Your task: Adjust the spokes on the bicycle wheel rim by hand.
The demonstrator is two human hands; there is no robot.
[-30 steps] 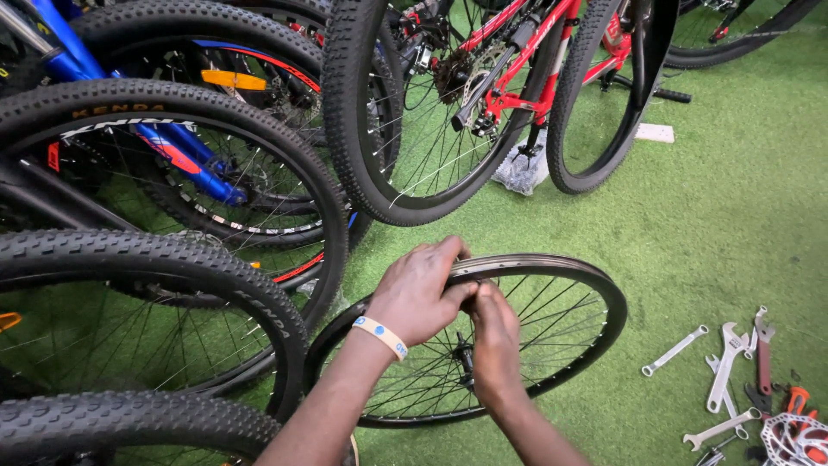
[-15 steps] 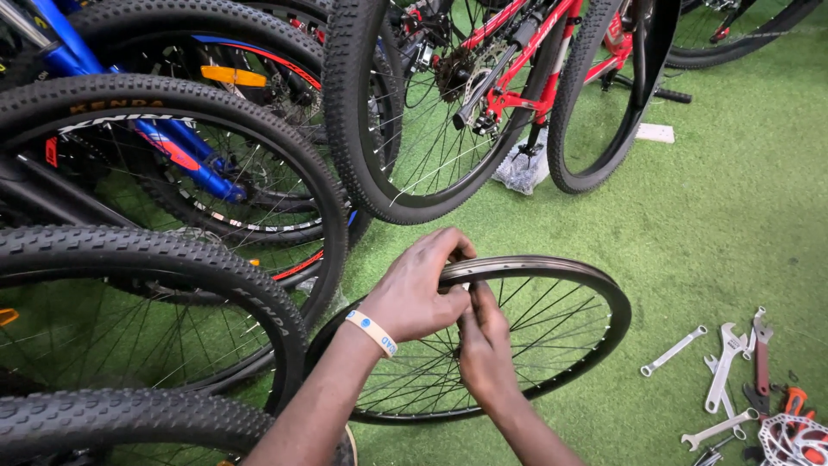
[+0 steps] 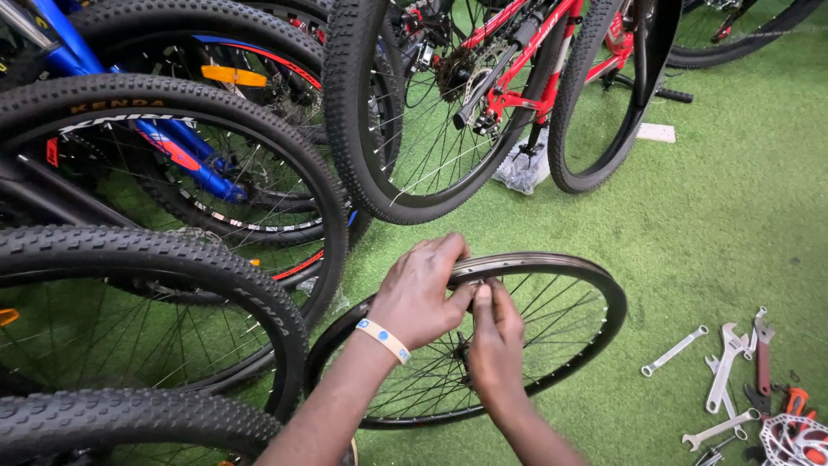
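A bare black bicycle rim with spokes stands tilted on the green turf in front of me, with no tyre on it. My left hand, with a pale wristband, grips the top of the rim. My right hand is just inside the rim, its thumb and fingers pinched at the rim's inner edge where a spoke meets it. Whether it holds a small part there is hidden by the fingers.
Several bicycles with knobby tyres stand to the left and behind: a blue one and a red one. Several spanners and a brake disc lie on the turf at lower right. A crumpled plastic bag lies behind the rim.
Both hands have shifted slightly right along the top of the rim. My right hand's fingers have closed in tighter against the rim's inner edge.
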